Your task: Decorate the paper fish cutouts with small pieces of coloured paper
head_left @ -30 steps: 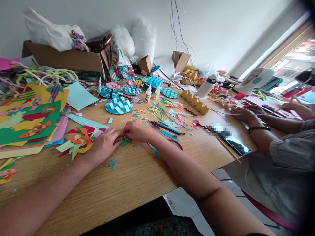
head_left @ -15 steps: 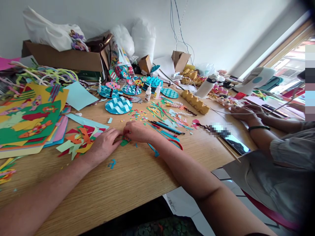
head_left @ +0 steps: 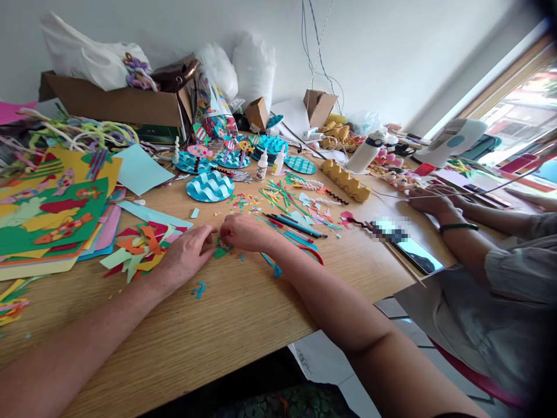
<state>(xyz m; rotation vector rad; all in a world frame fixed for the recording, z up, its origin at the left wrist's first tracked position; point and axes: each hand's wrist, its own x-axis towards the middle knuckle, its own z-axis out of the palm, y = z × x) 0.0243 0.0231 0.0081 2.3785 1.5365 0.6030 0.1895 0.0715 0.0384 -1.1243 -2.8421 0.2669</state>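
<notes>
A small green paper cutout (head_left: pixel 223 249) with coloured bits on it lies on the table between my hands. My left hand (head_left: pixel 188 251) rests at its left, with thumb and fingers apart and the thumb tip close to the cutout's edge. Over its upper side is my right hand (head_left: pixel 246 233), fingers curled and pinched together; whatever they grip is hidden. Just beyond lie tiny punched paper dots (head_left: pixel 244 203). A pile of coloured paper scraps (head_left: pixel 141 247) sits left of my left hand, and a blue paper scrap (head_left: pixel 199 290) lies nearer me.
Pencils (head_left: pixel 293 226) and red-handled scissors (head_left: pixel 311 253) are by my right forearm. Glue bottles (head_left: pixel 261 166) and blue wavy discs (head_left: pixel 210 187) stand behind. Coloured paper sheets (head_left: pixel 69 232) cover the left. At right are a phone (head_left: pixel 415 253) and another person's hands (head_left: pixel 430 200).
My left fingers have lifted slightly, and a gap shows between them and my right hand. My right hand has shifted a little rightward. The neighbouring person's arm at the right edge has moved.
</notes>
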